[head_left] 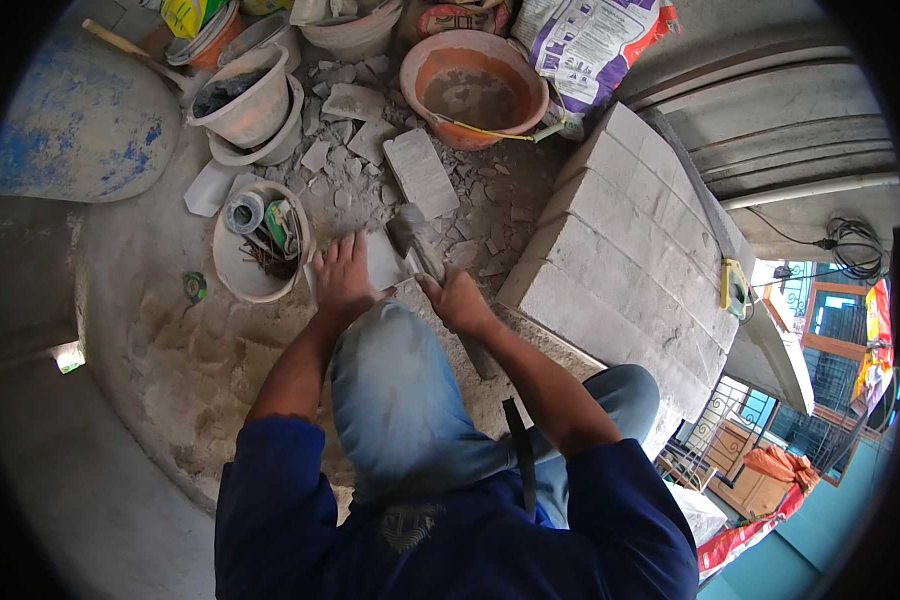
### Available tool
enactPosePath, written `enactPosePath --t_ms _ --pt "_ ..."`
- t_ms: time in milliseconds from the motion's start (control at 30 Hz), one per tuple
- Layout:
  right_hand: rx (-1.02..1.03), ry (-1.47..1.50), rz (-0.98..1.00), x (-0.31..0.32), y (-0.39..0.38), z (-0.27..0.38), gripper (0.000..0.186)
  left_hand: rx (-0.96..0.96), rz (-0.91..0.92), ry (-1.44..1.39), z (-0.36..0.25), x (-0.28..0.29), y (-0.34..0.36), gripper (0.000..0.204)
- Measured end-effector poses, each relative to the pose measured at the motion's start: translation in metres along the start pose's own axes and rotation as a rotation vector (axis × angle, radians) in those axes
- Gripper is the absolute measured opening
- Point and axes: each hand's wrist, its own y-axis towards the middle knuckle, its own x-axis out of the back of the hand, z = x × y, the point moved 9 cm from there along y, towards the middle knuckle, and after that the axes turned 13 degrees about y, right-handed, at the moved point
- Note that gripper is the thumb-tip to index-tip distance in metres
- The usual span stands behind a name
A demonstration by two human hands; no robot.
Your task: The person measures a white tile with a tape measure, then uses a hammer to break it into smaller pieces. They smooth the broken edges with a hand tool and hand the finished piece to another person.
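Observation:
My left hand point(343, 272) lies with its fingers stretched out on a pale, flat block piece point(385, 262) just beyond my raised knee. My right hand point(457, 300) is wrapped round the handle of a hammer point(425, 252). The hammer's dark head is at the right edge of the pale piece; whether it touches cannot be made out. Its handle slants back toward me past my fist. A larger light-grey block point(421, 173) lies on the rubble just beyond the hammer head.
Left of my left hand stands a pail point(222, 275) holding a tape roll and tools. A tape measure point(194, 288) lies nearby. Stacked grey blocks point(620, 270) rise on the right. Farther off are an orange basin point(410, 85), stacked buckets point(232, 128), broken rubble point(340, 165) and a printed sack point(585, 50).

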Motion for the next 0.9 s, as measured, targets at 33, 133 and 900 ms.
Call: enactPosePath --t_ms 33,133,900 --pt "-0.180 0.075 0.056 -0.009 -0.009 -0.017 0.047 0.008 0.026 0.012 0.002 -0.002 -0.003 0.115" --pt "-0.271 0.243 0.122 -0.002 -0.024 -0.004 0.046 0.018 0.076 0.020 0.000 -0.007 -0.013 0.115" --pt "0.222 0.715 -0.187 0.067 -0.043 0.091 0.038 0.021 -0.014 0.017 0.005 -0.008 -0.008 0.117"
